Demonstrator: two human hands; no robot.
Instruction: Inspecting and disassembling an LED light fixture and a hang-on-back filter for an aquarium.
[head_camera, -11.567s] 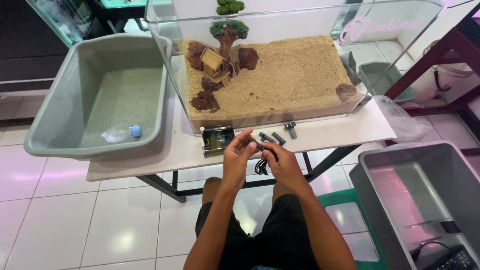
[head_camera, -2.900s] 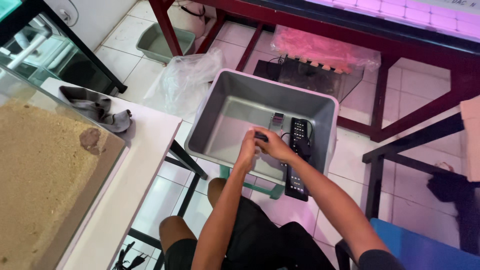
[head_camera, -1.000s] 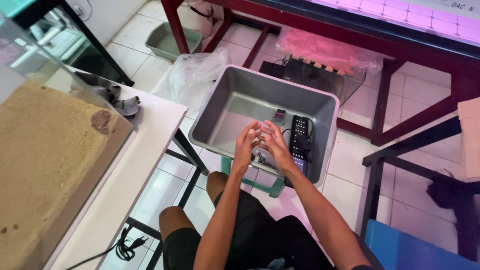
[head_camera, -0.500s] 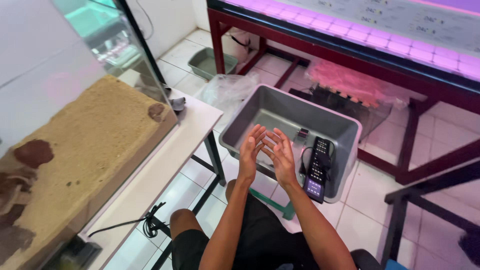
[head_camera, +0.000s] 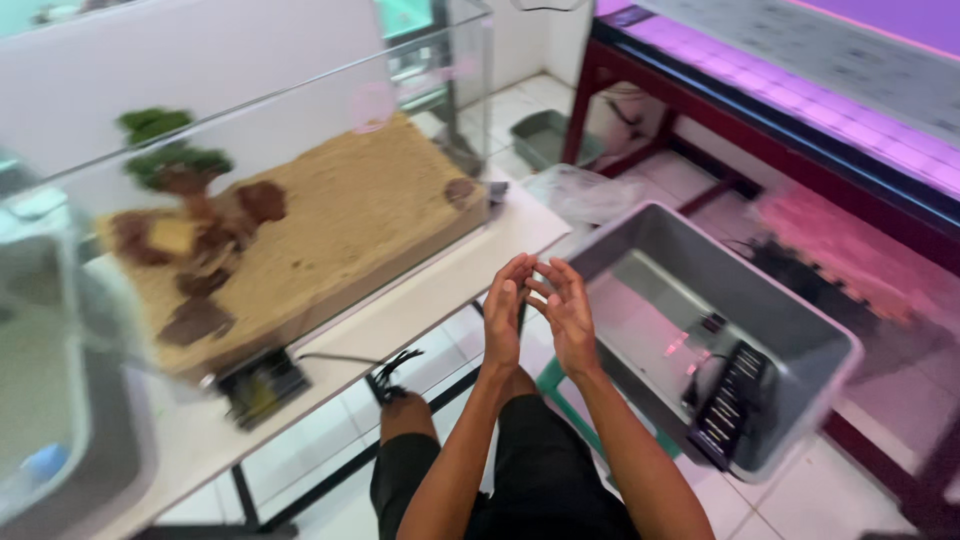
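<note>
Both hands are up and empty now, the left hand (head_camera: 503, 312) and right hand (head_camera: 570, 315) side by side with fingers loosely spread and palms half facing each other, where a moment ago they were down in the grey tub (head_camera: 800, 330); so whatever they were handling has stayed in there. The view has swung from the tub toward the glass tank (head_camera: 300, 215) of sand at ten o'clock, suggesting that's the new focus. In the tub at four o'clock, a long black slatted device (head_camera: 727, 402) leans on the near wall, long axis running one to seven o'clock.
</note>
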